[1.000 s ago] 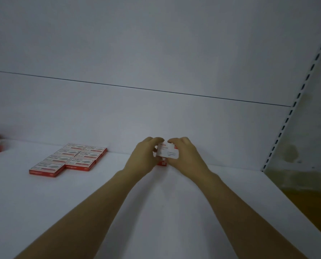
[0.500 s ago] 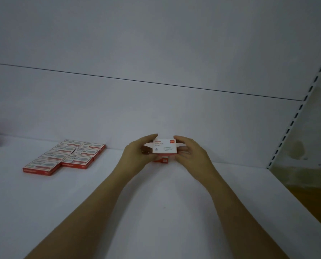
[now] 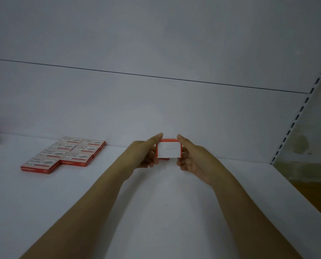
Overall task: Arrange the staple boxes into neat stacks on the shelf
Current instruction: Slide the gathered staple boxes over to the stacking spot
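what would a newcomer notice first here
Mid-frame, the left hand and right hand pinch one staple box by its ends, its white face toward the camera, over the shelf. To the left, a flat block of red-and-white boxes lies by the back wall.

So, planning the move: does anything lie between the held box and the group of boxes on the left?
Nothing visible. The left hand and right hand hold the staple box; only bare shelf lies between it and the laid-out boxes.
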Demonstrator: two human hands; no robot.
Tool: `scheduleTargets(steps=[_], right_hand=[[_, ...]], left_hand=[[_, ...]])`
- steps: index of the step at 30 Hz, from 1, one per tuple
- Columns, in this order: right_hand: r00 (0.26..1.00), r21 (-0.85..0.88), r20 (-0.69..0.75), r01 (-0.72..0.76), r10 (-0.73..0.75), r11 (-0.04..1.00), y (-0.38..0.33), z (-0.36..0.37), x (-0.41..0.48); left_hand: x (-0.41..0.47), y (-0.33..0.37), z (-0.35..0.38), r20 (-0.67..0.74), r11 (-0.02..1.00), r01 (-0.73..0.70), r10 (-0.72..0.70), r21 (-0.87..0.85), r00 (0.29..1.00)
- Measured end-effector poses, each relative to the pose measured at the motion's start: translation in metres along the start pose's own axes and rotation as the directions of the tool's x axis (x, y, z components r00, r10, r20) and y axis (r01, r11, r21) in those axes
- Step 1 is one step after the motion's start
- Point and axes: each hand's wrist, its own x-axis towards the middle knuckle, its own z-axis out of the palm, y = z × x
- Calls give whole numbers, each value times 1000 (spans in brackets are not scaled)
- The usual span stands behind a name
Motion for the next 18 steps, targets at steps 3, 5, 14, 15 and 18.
scheduleTargets(steps=[3,5,14,15,18], right_hand=[[979,37,-77,190,-187,981,-4,-1,0],[939,-39,-81,331,-333,943,-8,1,-5],[694,-513,129,658,-709,551,9,25,-16],[691,-525,138,658,-710,539,10,25,-16],[694,-521,145,660,-706,542,10,24,-15]], left_hand=[[0,-7,-4,147,989,-108,122,-98,982],[1,-11,-4,215,976,-162,191,-144,958],[1,-20,2,138,925,-338,362,-172,922],[1,-20,3,129,926,-346,365,-150,922],[2,-20,3,101,935,-341,350,-98,931]])
